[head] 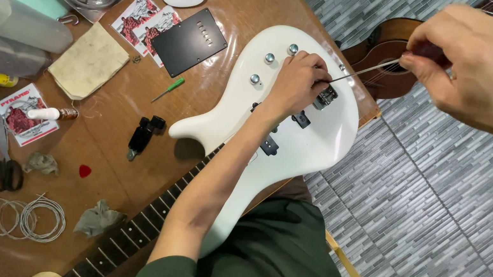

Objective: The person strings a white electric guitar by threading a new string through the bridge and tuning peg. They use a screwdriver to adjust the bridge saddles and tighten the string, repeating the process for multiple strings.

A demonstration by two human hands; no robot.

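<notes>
A white electric bass guitar [289,112] lay across the wooden table [115,113], its body toward one o'clock and its dark fretted neck [137,232] running down to seven o'clock. The left hand [296,81] rested on the body near the bridge [326,96], fingers curled and pressing down there; whether they pinched the string itself could not be told, since the knuckles hid the tips. The right hand [481,68], raised at two o'clock and close to the camera, had its thumb and fingers closed on the end of a thin metal string [365,70], which ran taut from the bridge up to that hand. Three silver knobs [269,58] sat at ten o'clock from the left hand. At nine o'clock on the table lay a black cover plate [189,42], a green screwdriver [168,89], a black string winder [144,136], a red pick [85,171] and coiled old strings [23,219].
</notes>
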